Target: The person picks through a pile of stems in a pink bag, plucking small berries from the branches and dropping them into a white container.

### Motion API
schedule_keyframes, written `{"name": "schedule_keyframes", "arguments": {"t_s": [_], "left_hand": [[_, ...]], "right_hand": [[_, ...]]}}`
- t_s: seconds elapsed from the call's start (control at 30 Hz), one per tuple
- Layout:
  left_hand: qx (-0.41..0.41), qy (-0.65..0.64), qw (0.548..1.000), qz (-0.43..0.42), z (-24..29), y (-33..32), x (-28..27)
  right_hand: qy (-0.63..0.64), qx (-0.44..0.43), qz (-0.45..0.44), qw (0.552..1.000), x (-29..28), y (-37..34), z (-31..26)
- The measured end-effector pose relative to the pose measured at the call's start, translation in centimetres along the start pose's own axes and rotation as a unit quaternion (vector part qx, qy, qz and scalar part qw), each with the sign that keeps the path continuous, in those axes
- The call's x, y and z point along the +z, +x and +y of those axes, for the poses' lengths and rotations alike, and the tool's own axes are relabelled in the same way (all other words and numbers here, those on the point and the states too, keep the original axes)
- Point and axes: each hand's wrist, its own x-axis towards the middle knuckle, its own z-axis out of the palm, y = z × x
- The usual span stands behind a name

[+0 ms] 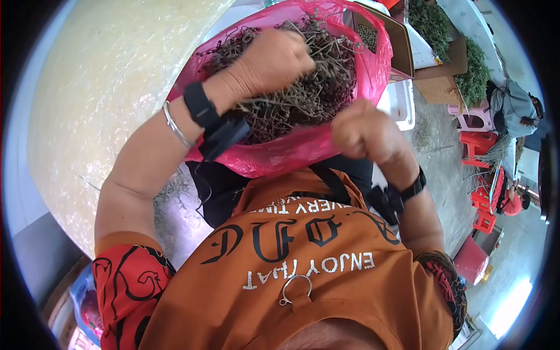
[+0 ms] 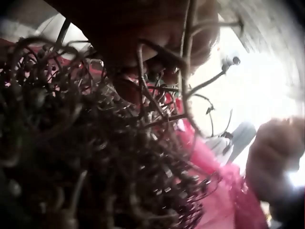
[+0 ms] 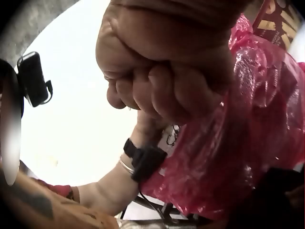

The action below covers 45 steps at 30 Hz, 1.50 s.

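Head view, and the cream tabletop (image 1: 99,87) fills the left side, glossy under clear film; next in size comes the brown-orange shirt (image 1: 204,303), right under the lens; ahead of it sits the pink plastic bag (image 1: 262,166), mouth wide, beside the table's edge; and inside that bag, there's the main thing, a tangled heap of dried, berry-tipped stems (image 1: 303,96)! Beyond the bag's far right rim stands a cardboard carton (image 1: 403,55), small greenish berries (image 1: 366,36) showing in it.

Now the hands: the left hand (image 1: 277,61) is over the heap, fingers curled in; the left wrist view puts a branching sprig (image 2: 187,71) right across it, yet whether the fingers pinch that sprig I cannot tell; the right hand (image 1: 373,134) is balled up at the bag's near right rim, fingers folded to the palm, nothing seen in its grasp.

To handle this well, I'd say, go in from the top; take a few stems at a time; tease tangles apart rather than yank, since dry stalks look apt to snap; work low over the open mouth so loose bits drop back in, and mind the thin film!

And the lettering: "ENJOY" and "THAT" in white across the shirt; "EVERY TIM" running into a fold; big black gothic letters between, partly creased; on the dark red printed panel (image 3: 274,24) in the right wrist view, pale characters too blurred to read.
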Motion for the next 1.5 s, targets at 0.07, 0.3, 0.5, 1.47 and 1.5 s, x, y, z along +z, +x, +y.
{"name": "schedule_keyframes", "arguments": {"t_s": [0.07, 0.3, 0.5, 1.47, 1.5], "left_hand": [[-0.006, 0.068, 0.997, 0.025, -0.3, 0.1, -0.1], [-0.304, -0.42, 0.854, -0.047, -0.1, 0.4, 0.6], [-0.296, -0.39, 0.871, -0.037, 0.7, 0.3, 0.5], [-0.258, -0.361, 0.896, -0.013, 0.4, 0.8, 0.7], [-0.268, -0.394, 0.879, -0.003, 0.5, 0.9, 0.9]], "right_hand": [[-0.174, -0.116, 0.023, 0.978, 1.3, -0.4, 0.7], [0.189, -0.038, 0.187, 0.963, 0.4, 0.6, 0.2], [0.088, -0.079, 0.201, 0.972, 0.5, 2.5, 0.5], [-0.004, -0.138, -0.008, 0.99, -0.6, -0.9, -0.7], [0.022, -0.115, 0.066, 0.991, -0.3, -0.7, -1.2]]}}
